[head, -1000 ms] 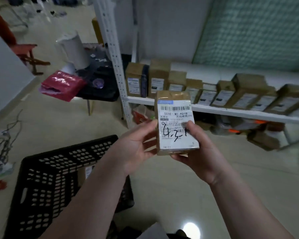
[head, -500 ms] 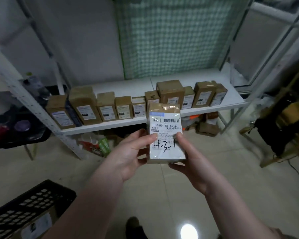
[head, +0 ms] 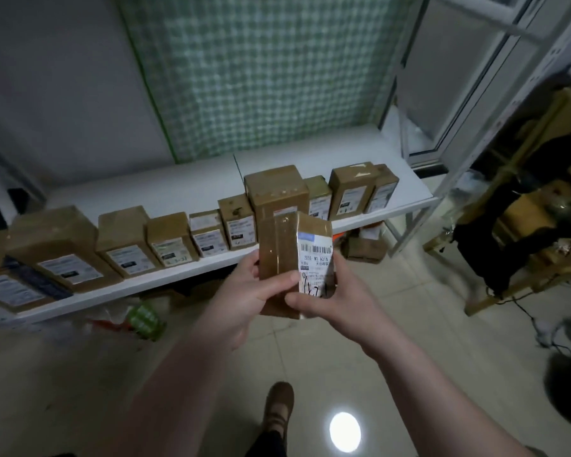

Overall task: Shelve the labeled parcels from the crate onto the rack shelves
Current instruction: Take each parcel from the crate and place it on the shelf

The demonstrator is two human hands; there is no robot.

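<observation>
Holding one parcel (head: 279, 249), left grip (head: 243, 296) and right grip (head: 342, 301) curl round it.

A brown taped parcel (head: 277, 258), upright and angled so its white barcode label with black handwriting faces right, is held before the white rack shelf (head: 195, 179), where a row of parcels (head: 277, 192), brown and labelled, stands upright.
</observation>
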